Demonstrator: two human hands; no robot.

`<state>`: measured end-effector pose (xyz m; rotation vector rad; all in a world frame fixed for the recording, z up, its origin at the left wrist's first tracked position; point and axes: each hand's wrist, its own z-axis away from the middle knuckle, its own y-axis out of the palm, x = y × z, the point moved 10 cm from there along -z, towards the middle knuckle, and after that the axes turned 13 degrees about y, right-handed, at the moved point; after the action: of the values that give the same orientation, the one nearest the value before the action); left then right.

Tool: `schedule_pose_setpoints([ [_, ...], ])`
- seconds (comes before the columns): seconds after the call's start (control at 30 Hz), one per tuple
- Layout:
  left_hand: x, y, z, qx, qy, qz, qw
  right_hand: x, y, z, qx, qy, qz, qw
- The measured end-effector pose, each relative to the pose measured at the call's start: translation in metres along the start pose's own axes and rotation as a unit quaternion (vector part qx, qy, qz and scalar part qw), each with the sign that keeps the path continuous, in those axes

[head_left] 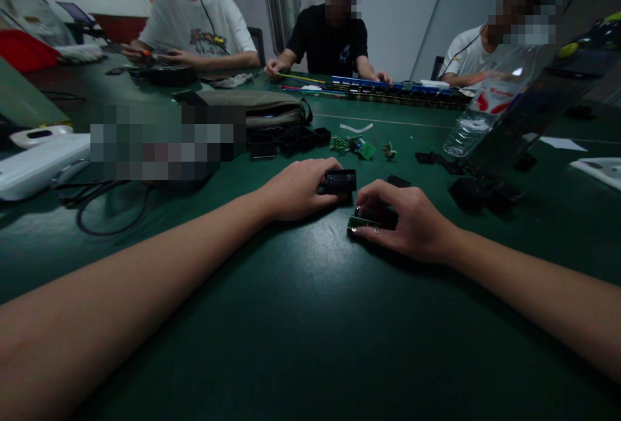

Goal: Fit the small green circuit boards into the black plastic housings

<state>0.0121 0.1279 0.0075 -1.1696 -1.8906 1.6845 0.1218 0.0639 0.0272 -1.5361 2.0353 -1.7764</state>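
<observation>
My left hand (303,189) is closed around a small black plastic housing (341,180), held just above or on the green table (310,317). To its right, my right hand (412,220) pinches a small green circuit board (361,222) between thumb and fingers. The board's near edge faces me, and my fingers cover part of it. Housing and board are close together but apart. Behind my right hand lies a flat black piece (398,180). Farther back are several loose green circuit boards (361,147) and a row of black housings (291,140).
A clear water bottle (490,107) and a dark transparent bottle (548,97) stand at right, near black parts (485,194). At left are a grey-green pouch (252,107), a white device (43,162) and a looped cable (114,211). Several people sit across the table.
</observation>
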Motion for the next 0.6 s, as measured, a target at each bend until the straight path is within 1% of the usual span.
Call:
schedule_pose_setpoints([
  [0.23, -0.0003, 0.0, -0.0005, -0.003, 0.004, 0.005, 1.0, 0.009, -0.0052, 0.0024, -0.016, -0.041, 0.005, 0.999],
  [0.6, -0.001, -0.0007, -0.0006, -0.003, 0.0, 0.002, 1.0, 0.0109, -0.0059, 0.0033, -0.025, -0.049, 0.01, 0.998],
])
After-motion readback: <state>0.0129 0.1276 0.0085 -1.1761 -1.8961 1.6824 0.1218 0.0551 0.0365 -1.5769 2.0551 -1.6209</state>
